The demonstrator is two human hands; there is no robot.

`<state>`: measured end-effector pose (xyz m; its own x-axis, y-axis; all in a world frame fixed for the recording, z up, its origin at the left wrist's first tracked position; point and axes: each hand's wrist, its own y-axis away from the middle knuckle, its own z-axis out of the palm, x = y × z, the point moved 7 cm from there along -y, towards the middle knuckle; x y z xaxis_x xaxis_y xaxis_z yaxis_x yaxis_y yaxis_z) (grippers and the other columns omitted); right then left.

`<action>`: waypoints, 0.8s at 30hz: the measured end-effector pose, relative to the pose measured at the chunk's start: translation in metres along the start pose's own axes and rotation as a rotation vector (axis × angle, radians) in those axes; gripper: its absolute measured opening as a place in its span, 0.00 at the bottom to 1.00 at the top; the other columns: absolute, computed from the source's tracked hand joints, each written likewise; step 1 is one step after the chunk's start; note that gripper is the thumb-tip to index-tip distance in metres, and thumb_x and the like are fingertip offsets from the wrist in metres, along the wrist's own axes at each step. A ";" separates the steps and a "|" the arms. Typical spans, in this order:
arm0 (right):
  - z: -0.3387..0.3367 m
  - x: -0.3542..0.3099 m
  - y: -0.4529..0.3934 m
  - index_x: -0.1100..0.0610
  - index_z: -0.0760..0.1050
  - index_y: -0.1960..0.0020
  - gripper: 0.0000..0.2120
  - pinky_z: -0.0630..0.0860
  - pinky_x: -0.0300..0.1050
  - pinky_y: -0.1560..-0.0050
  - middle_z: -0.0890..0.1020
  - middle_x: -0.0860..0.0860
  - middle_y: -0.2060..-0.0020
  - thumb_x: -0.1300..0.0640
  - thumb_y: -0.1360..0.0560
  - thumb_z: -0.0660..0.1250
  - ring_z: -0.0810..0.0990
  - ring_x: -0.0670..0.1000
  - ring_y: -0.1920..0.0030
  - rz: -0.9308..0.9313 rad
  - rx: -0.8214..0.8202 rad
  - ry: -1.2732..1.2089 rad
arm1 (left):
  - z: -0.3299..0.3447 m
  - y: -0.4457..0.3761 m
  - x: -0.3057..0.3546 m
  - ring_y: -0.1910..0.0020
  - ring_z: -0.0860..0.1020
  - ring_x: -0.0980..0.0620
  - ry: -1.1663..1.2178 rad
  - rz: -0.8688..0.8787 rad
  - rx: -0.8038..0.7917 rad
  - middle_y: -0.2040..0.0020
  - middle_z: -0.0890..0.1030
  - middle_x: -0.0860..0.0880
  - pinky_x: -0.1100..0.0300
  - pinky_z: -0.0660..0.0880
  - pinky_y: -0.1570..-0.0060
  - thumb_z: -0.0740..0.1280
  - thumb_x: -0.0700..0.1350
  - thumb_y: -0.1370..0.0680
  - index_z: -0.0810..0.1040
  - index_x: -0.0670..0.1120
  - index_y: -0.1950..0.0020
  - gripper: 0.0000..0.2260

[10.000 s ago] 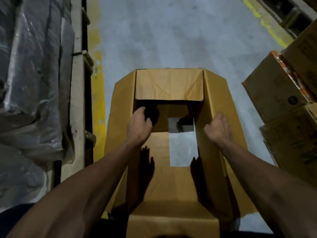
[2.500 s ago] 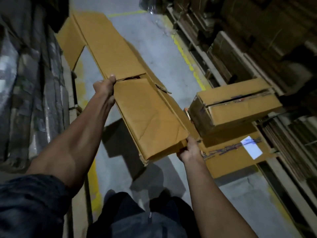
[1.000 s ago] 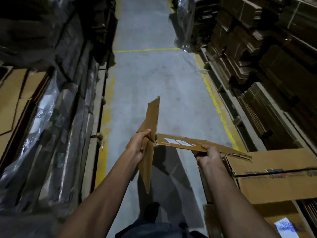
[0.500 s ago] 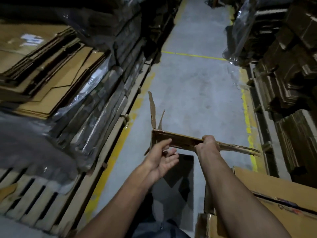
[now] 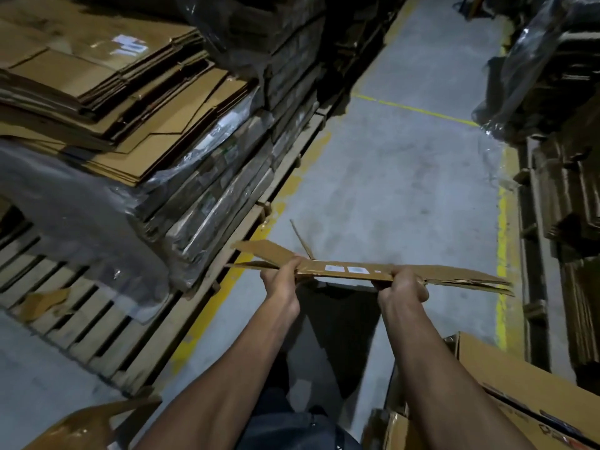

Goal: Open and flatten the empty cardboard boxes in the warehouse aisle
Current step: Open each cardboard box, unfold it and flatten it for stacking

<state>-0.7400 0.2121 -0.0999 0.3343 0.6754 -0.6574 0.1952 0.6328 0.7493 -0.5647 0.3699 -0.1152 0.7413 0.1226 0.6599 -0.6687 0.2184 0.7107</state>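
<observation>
Flattened cardboard box (image 5: pixel 367 271), held level above the aisle floor (image 5: pixel 406 177); left hand (image 5: pixel 281 280) and right hand (image 5: pixel 401 285) pinch its near edge. Step: carrying away. Next, likely: swing left onto the flat-cardboard stack (image 5: pixel 123 102), flaps aligned.

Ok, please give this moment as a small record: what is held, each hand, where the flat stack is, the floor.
held: flattened box, level above the floor
left hand: grips its near edge
right hand: grips its near edge
stack: flat cardboard, to the left on wrapped pallet goods
floor: grey concrete, yellow lines
other: unflattened boxes at lower right
</observation>
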 end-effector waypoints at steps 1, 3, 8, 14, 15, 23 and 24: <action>0.000 0.001 -0.002 0.56 0.72 0.54 0.11 0.83 0.59 0.52 0.81 0.57 0.47 0.72 0.27 0.64 0.83 0.56 0.52 -0.002 -0.009 0.007 | -0.003 -0.003 0.002 0.57 0.80 0.55 -0.010 0.008 0.026 0.47 0.82 0.46 0.67 0.71 0.66 0.72 0.37 0.24 0.72 0.41 0.36 0.19; 0.000 0.001 -0.004 0.55 0.72 0.55 0.13 0.83 0.59 0.50 0.81 0.57 0.49 0.72 0.28 0.66 0.83 0.55 0.54 0.001 -0.030 0.012 | -0.012 -0.011 0.005 0.56 0.80 0.51 -0.046 0.025 0.075 0.45 0.82 0.42 0.65 0.72 0.65 0.70 0.33 0.24 0.72 0.38 0.37 0.17; 0.004 0.001 -0.005 0.55 0.74 0.53 0.15 0.82 0.60 0.49 0.83 0.56 0.51 0.72 0.31 0.68 0.84 0.57 0.53 -0.026 -0.074 0.065 | -0.036 -0.029 0.015 0.49 0.79 0.43 -0.110 0.075 0.158 0.45 0.81 0.40 0.54 0.78 0.49 0.67 0.32 0.24 0.74 0.34 0.40 0.13; 0.009 0.002 -0.014 0.58 0.74 0.47 0.15 0.82 0.58 0.46 0.83 0.56 0.51 0.72 0.29 0.63 0.84 0.57 0.51 -0.047 -0.094 0.143 | -0.061 -0.043 0.040 0.39 0.78 0.40 0.139 -0.100 0.055 0.41 0.81 0.39 0.42 0.70 0.32 0.58 0.64 0.19 0.76 0.41 0.36 0.28; 0.011 0.002 -0.014 0.58 0.74 0.48 0.14 0.82 0.57 0.46 0.82 0.56 0.52 0.73 0.28 0.63 0.84 0.57 0.53 -0.049 -0.108 0.143 | -0.067 -0.048 0.045 0.41 0.78 0.39 0.149 -0.144 0.043 0.44 0.81 0.38 0.42 0.70 0.33 0.55 0.66 0.20 0.76 0.39 0.39 0.30; 0.024 0.002 -0.020 0.56 0.74 0.53 0.15 0.82 0.54 0.51 0.81 0.55 0.57 0.75 0.28 0.65 0.82 0.55 0.59 -0.054 -0.151 0.213 | -0.097 -0.092 0.054 0.77 0.80 0.45 -0.473 -0.429 -0.025 0.72 0.80 0.40 0.53 0.78 0.77 0.61 0.50 0.16 0.72 0.37 0.58 0.17; 0.025 0.003 -0.021 0.57 0.75 0.50 0.14 0.82 0.53 0.54 0.82 0.56 0.56 0.75 0.27 0.66 0.82 0.55 0.59 -0.051 -0.160 0.222 | -0.099 -0.101 0.050 0.77 0.80 0.44 -0.529 -0.462 -0.039 0.70 0.81 0.39 0.52 0.78 0.77 0.62 0.50 0.16 0.72 0.36 0.56 0.17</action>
<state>-0.7206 0.1915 -0.1150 0.1140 0.6968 -0.7082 0.0523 0.7076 0.7046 -0.4543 0.4495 -0.1777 0.8151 -0.4764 0.3296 -0.2822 0.1703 0.9441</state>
